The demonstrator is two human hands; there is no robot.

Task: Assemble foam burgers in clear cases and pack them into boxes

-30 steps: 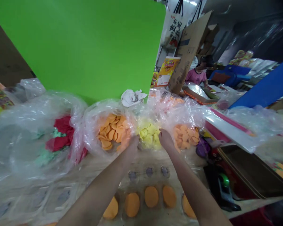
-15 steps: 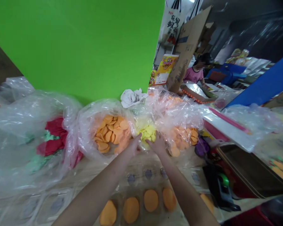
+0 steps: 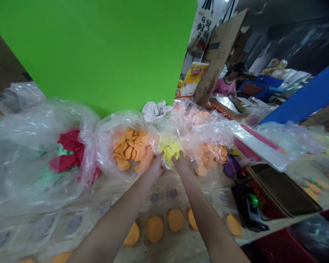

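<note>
Pale yellow foam-like pieces (image 3: 171, 149) lie heaped in a clear plastic bag (image 3: 164, 134) in the middle. At its left rim is my left hand (image 3: 157, 165), one finger pointing at the pieces and the others curled in at the bag's edge. My right hand (image 3: 182, 164) reaches in from the right, fingers apart, their tips at the yellow pieces. Flat orange pieces (image 3: 133, 144) fill the bag on the left, and more orange pieces (image 3: 210, 156) lie in a bag on the right. Motion blur softens both hands.
Clear plastic trays (image 3: 74, 223) line the near table, several holding an orange disc (image 3: 154, 229). A bag with red pieces (image 3: 71, 149) stands left. On the right are a black tape dispenser (image 3: 248, 208) and a brown tray (image 3: 282, 190). A green wall (image 3: 98, 54) rises behind; a person (image 3: 225, 86) sits beyond.
The view has shifted, so the bags on the left appear farther right and the things on the right farther left. Both hands stay at the bag of yellow pieces.
</note>
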